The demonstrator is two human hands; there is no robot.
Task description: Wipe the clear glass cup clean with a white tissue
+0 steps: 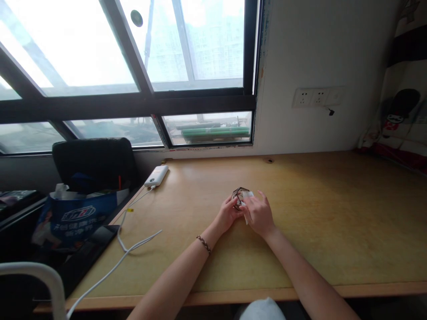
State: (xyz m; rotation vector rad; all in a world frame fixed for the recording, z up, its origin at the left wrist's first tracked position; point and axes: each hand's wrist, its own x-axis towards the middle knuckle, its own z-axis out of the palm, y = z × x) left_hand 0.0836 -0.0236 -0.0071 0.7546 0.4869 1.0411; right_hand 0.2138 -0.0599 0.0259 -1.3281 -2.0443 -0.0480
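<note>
My left hand [229, 213] is closed on a pair of glasses [237, 191] with thin dark frames, held just above the table. My right hand [260, 214] presses a white tissue or cloth [247, 194] against the glasses. Its thumb and some fingers are bent, while one finger points away from the rest. Part of the white piece hangs below the right fingers. Much of the glasses is hidden behind my fingers and the white piece.
Both forearms rest over the wooden table [333, 231]. A white power bank [156, 176] lies at its back left edge, with a white cable [133, 247] trailing forward. Beyond the left edge are a blue bag [78, 218] and a black chair [95, 160].
</note>
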